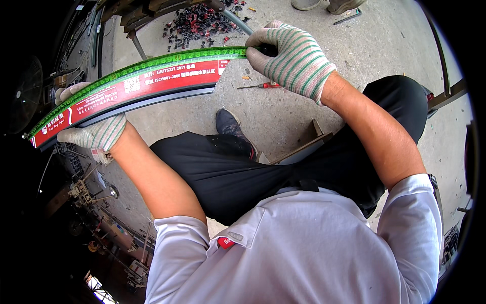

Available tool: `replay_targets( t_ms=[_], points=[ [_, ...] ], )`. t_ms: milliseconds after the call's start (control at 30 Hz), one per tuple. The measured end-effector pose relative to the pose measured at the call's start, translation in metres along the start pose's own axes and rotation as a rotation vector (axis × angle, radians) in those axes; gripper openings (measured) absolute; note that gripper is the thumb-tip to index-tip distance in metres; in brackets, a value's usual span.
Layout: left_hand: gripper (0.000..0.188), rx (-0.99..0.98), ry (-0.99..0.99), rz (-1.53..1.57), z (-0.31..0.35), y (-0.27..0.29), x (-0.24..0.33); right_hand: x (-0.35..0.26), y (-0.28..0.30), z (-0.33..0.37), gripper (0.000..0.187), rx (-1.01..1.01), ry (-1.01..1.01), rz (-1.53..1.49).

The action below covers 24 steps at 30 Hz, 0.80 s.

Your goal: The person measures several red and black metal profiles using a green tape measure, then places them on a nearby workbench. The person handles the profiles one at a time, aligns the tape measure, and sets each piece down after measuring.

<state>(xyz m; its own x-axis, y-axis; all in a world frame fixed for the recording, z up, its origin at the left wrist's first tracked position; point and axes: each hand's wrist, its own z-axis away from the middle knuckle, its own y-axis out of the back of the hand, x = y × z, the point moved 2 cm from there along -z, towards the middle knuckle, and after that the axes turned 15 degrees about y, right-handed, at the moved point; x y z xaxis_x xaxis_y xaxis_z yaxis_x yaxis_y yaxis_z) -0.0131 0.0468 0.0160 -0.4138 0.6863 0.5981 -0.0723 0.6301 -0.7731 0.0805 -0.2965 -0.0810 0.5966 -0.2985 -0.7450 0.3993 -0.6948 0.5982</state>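
A long profile bar (167,78), covered by red printed film with a dark lower edge, extends from the far left to the middle. Along its upper edge runs a green tape measure blade (152,62), reaching past the bar's right end. My left hand (98,134), in a white glove with green stripes, is closed around the bar near its left end; some fingers show above its upper edge. My right hand (296,61), gloved alike, grips the tape measure at the blade's right end. A dark bit of its case shows below the fingers; most is hidden.
A heap of small black and red pieces (200,28) lies on the concrete floor beyond the bar. A red-handled screwdriver (268,85) rests below my right hand. A metal rod (237,21) slants behind that hand. Dark equipment and a round fan (25,86) stand at left.
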Motion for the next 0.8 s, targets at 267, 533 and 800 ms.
replay_targets(
  t_ms=[267, 533, 800],
  points=[
    [0.091, 0.047, -0.02, -0.01, 0.0009, -0.0015, 0.0006, -0.0012, 0.0014, -0.0002, 0.029, -0.015, -0.017, 0.011],
    [0.091, 0.028, -0.05, -0.083, 0.0011, 0.0023, -0.0002, -0.0005, 0.0007, -0.0003, 0.027, -0.008, -0.025, 0.04],
    [0.093, 0.052, -0.037, -0.013, 0.0031, -0.004, 0.0017, -0.0058, 0.001, -0.0011, 0.02, 0.026, 0.006, 0.001]
  ],
)
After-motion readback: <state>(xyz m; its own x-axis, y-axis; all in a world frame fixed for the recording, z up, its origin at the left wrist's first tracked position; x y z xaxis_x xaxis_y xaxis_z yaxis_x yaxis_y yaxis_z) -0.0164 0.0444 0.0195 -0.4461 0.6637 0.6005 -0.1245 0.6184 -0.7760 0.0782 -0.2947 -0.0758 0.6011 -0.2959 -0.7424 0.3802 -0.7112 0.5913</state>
